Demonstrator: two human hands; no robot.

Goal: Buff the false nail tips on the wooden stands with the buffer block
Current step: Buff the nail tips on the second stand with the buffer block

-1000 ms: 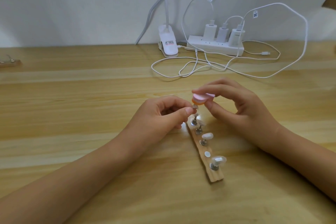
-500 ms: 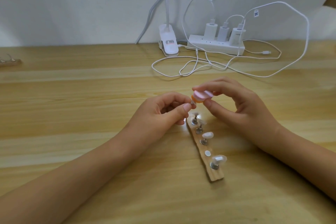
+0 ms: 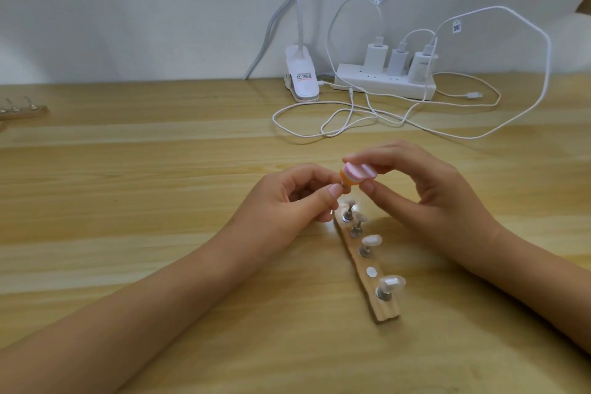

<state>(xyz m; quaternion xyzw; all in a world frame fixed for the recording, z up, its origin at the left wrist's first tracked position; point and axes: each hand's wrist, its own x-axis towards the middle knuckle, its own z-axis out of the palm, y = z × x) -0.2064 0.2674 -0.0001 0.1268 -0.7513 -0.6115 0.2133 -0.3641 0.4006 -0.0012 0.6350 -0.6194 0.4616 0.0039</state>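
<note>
Though cropped by the far left edge, clearly a second wooden stand, well apart from the action on the table. Moving in: left hand, fingers curled, thumb and forefinger pinched tight on a small piece right at the orange end of the buffer block, too hidden to name, contact between piece and block impossible to judge. Behind, against the wall, a white clip lamp. Centre stage now, that block, pink and white layers, up off the table above the far end of the wooden stand. Along the stand, four nail tips perched on metal pins, plus one bare metal disc between the two nearest tips. Over to the right hand: gripping the block, forefinger on top, thumb underneath, remaining fingers arched clear. Back right, a power strip loaded with three chargers, white cables looping across the wood.
</note>
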